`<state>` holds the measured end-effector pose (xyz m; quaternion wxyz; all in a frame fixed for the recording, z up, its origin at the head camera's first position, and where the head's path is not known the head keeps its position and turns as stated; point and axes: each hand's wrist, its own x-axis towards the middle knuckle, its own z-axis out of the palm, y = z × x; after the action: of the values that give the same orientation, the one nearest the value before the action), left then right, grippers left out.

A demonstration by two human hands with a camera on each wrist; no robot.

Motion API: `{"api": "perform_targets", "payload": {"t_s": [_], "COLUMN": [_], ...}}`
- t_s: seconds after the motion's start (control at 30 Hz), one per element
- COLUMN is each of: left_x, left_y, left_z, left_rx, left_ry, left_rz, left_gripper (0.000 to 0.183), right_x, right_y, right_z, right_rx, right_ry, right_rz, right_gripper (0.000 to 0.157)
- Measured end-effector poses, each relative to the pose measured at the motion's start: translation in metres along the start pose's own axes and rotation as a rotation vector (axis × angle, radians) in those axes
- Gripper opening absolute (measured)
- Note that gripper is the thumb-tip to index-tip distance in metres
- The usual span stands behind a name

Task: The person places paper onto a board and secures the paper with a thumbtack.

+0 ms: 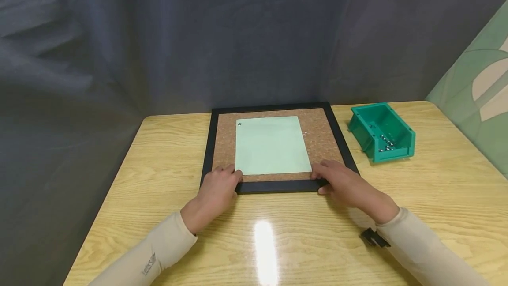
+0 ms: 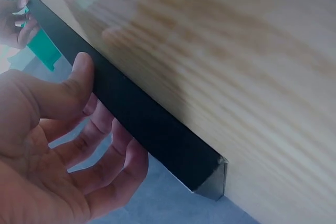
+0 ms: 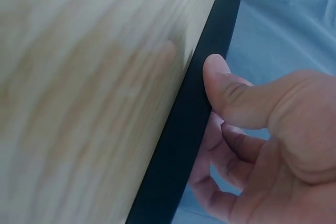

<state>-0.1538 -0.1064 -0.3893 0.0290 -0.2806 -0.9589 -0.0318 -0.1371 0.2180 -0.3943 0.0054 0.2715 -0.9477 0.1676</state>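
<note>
A cork board (image 1: 323, 142) with a black frame (image 1: 278, 186) lies on the table. On its cork is a pale green sheet of paper (image 1: 271, 144), with a small shiny push pin (image 1: 239, 124) at its far left corner. My left hand (image 1: 219, 186) grips the near side of the frame towards its left corner. Towards the right corner, my right hand (image 1: 344, 183) grips the same side. In the left wrist view, the left thumb (image 2: 81, 72) presses the frame's front face, fingers beyond it. The right wrist view shows the right thumb (image 3: 218, 72) placed likewise.
To the right of the board stands a green bin (image 1: 394, 153) holding several small shiny pins. A dark cloth (image 1: 254, 39) hangs behind the wooden table (image 1: 158, 153). By the right sleeve is a black strap or clip (image 1: 375, 237).
</note>
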Motion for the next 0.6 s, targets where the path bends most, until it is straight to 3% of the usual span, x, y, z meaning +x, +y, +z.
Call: {"api": "perform_targets", "payload": {"t_s": [0.33, 0.5, 0.6], "left_x": [0.001, 0.000, -0.002], "left_y": [-0.002, -0.008, -0.012], "left_z": [-0.004, -0.015, -0.022], "left_rx": [-0.020, -0.191, -0.229], "left_ry": [-0.067, -0.133, -0.062], "left_rz": [-0.005, -0.118, -0.164], "left_gripper": [0.028, 0.020, 0.020], "right_x": [-0.001, -0.002, -0.004], "right_y": [-0.005, -0.005, -0.001], "right_z": [0.001, -0.010, -0.015], "right_rx": [-0.068, -0.097, -0.168], "right_ry": [0.008, -0.040, -0.019], "right_rz": [0.020, 0.066, 0.099], "right_gripper": [0.030, 0.025, 0.023]}}
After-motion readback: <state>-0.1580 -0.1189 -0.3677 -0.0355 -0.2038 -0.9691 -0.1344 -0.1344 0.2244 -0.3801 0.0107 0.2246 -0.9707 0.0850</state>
